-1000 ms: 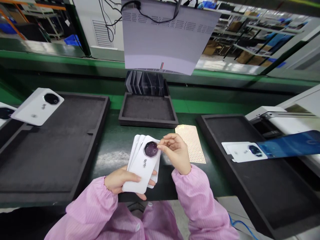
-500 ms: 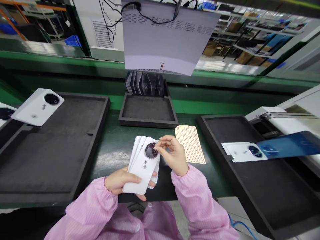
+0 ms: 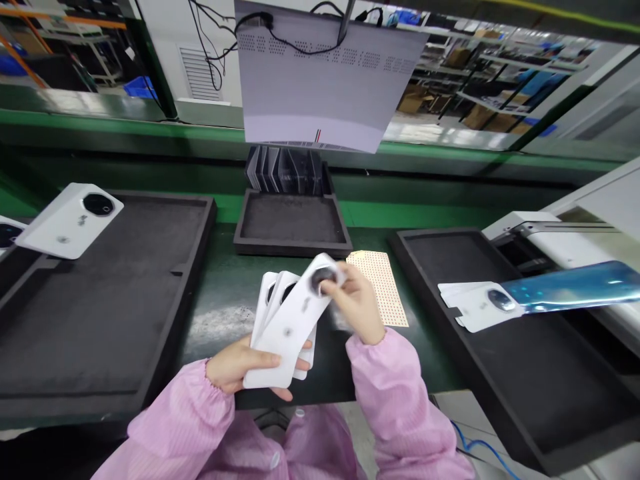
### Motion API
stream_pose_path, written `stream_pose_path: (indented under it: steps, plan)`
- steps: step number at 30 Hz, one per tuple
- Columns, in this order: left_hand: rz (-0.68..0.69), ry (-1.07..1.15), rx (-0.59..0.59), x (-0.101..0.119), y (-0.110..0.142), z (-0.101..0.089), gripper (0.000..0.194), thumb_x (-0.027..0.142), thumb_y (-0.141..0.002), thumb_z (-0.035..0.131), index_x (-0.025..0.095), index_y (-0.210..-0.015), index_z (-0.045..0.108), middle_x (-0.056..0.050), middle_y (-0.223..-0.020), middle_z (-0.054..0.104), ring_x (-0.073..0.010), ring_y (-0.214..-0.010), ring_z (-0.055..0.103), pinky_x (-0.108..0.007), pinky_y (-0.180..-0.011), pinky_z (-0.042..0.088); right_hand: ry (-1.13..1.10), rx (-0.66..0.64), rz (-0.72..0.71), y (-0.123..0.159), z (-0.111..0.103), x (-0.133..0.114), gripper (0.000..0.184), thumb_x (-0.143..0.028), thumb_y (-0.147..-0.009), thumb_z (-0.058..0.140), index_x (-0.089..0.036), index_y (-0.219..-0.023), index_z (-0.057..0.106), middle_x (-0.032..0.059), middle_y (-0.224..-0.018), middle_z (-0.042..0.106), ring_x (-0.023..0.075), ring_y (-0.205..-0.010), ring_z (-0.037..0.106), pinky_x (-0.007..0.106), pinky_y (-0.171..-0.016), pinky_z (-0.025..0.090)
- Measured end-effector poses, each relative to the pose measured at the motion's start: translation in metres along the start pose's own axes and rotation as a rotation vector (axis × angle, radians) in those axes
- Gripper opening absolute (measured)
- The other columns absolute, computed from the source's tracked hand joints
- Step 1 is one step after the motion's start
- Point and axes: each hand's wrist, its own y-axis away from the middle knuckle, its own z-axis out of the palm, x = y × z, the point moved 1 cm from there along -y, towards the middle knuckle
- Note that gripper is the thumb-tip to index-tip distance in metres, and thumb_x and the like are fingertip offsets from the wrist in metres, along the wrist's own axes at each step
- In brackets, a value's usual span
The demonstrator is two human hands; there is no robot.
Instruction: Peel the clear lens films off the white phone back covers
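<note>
My left hand (image 3: 237,363) holds a fanned stack of white phone back covers (image 3: 267,303), thumb on top and fingers spread underneath. The uppermost phone back cover (image 3: 293,330) slants up to the right, its dark round camera area slightly blurred. My right hand (image 3: 361,303) pinches that cover at the camera end, thumb on its face and fingers behind the edge. The lower covers show parts of their dark camera circles at the left. A sheet with rows of small red marks (image 3: 383,287) lies just behind my right hand.
A large black tray (image 3: 100,327) stands left, white phone back covers (image 3: 67,223) at its far corner. At right, another black tray (image 3: 540,387) bears white covers (image 3: 483,307) and a shiny blue panel (image 3: 575,287). A small black tray (image 3: 295,250) sits ahead, below a hanging monitor (image 3: 325,87).
The top cover has swung up and to the right, pulled by my right hand, uncovering more of the covers beneath. My left hand keeps its hold. The view has shifted slightly.
</note>
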Motion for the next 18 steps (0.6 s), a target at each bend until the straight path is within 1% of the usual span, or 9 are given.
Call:
stream_pose_path:
  steps: [3, 4, 5, 7, 10, 11, 13, 15, 18]
  plan:
    - [0.091, 0.048, -0.019, 0.003, 0.003, -0.001, 0.041, 0.006, -0.075, 0.052, 0.012, -0.115, 0.059, -0.017, -0.130, 0.052, -0.0400, -0.112, 0.051, -0.042, -0.066, 0.058, -0.267, 0.449, -0.094, -0.011, -0.028, 0.001, 0.023, -0.032, -0.075, 0.064, -0.020, -0.092, 0.054, -0.0017, -0.080, 0.058, 0.0113, -0.067, 0.057, 0.028, -0.068, 0.048]
    - [0.142, 0.073, -0.022, 0.004, 0.004, -0.002, 0.041, 0.007, -0.075, 0.052, 0.012, -0.115, 0.059, -0.017, -0.129, 0.052, -0.0401, -0.112, 0.052, -0.042, -0.066, 0.058, -0.294, 0.529, -0.106, -0.013, -0.035, 0.002, 0.024, -0.032, -0.074, 0.064, -0.020, -0.092, 0.053, -0.0017, -0.080, 0.058, 0.0111, -0.068, 0.057, 0.028, -0.069, 0.047]
    - [0.197, 0.099, -0.022, 0.005, 0.006, -0.004, 0.041, 0.007, -0.075, 0.052, 0.012, -0.115, 0.059, -0.016, -0.129, 0.052, -0.0402, -0.111, 0.052, -0.043, -0.065, 0.058, -0.269, 0.530, -0.095, -0.015, -0.039, 0.002, 0.025, -0.031, -0.073, 0.065, -0.019, -0.092, 0.053, -0.0015, -0.080, 0.058, 0.0116, -0.069, 0.057, 0.029, -0.071, 0.047]
    - [0.292, 0.144, -0.015, 0.007, 0.010, -0.006, 0.042, 0.009, -0.074, 0.052, 0.014, -0.116, 0.059, -0.014, -0.129, 0.053, -0.0403, -0.112, 0.051, -0.042, -0.064, 0.058, -0.086, 0.314, -0.026, -0.015, -0.035, 0.003, 0.024, -0.030, -0.072, 0.066, -0.019, -0.090, 0.055, -0.0010, -0.079, 0.059, 0.0135, -0.068, 0.057, 0.031, -0.069, 0.047]
    - [0.337, 0.157, 0.000, 0.008, 0.012, -0.008, 0.043, 0.010, -0.076, 0.051, 0.016, -0.117, 0.058, -0.013, -0.130, 0.053, -0.0396, -0.111, 0.052, -0.044, -0.064, 0.058, 0.289, -0.155, 0.020, -0.005, -0.006, 0.009, 0.020, -0.026, -0.072, 0.066, -0.019, -0.089, 0.059, 0.0011, -0.079, 0.060, 0.0181, -0.072, 0.058, 0.036, -0.071, 0.047]
    - [0.319, 0.143, 0.001, 0.008, 0.011, -0.007, 0.043, 0.009, -0.076, 0.051, 0.016, -0.118, 0.058, -0.013, -0.130, 0.052, -0.0394, -0.111, 0.052, -0.045, -0.065, 0.058, 0.392, -0.245, 0.003, -0.001, 0.005, 0.011, 0.019, -0.024, -0.072, 0.066, -0.019, -0.089, 0.060, 0.0025, -0.080, 0.060, 0.0199, -0.075, 0.057, 0.038, -0.073, 0.047]
    - [0.267, 0.099, -0.005, 0.007, 0.009, -0.006, 0.042, 0.008, -0.077, 0.051, 0.016, -0.118, 0.057, -0.014, -0.131, 0.051, -0.0393, -0.112, 0.051, -0.048, -0.067, 0.057, 0.545, -0.272, -0.075, 0.006, 0.022, 0.016, 0.019, -0.022, -0.070, 0.067, -0.018, -0.089, 0.061, 0.0063, -0.085, 0.057, 0.0243, -0.083, 0.056, 0.043, -0.076, 0.047]
    - [0.209, 0.055, -0.009, 0.005, 0.007, -0.003, 0.042, 0.008, -0.077, 0.052, 0.016, -0.118, 0.057, -0.015, -0.131, 0.051, -0.0393, -0.113, 0.051, -0.049, -0.069, 0.057, 0.598, -0.183, -0.181, 0.009, 0.028, 0.016, 0.022, -0.019, -0.071, 0.066, -0.018, -0.092, 0.062, 0.0100, -0.093, 0.054, 0.0279, -0.093, 0.052, 0.047, -0.080, 0.046]
    - [0.136, -0.006, -0.009, 0.003, 0.004, 0.001, 0.040, 0.011, -0.077, 0.054, 0.015, -0.117, 0.057, -0.017, -0.131, 0.050, -0.0391, -0.113, 0.051, -0.046, -0.071, 0.056, 0.419, 0.005, -0.301, 0.010, 0.022, 0.007, 0.021, -0.017, -0.078, 0.058, -0.021, -0.098, 0.059, 0.0097, -0.102, 0.050, 0.0254, -0.099, 0.050, 0.044, -0.081, 0.046]
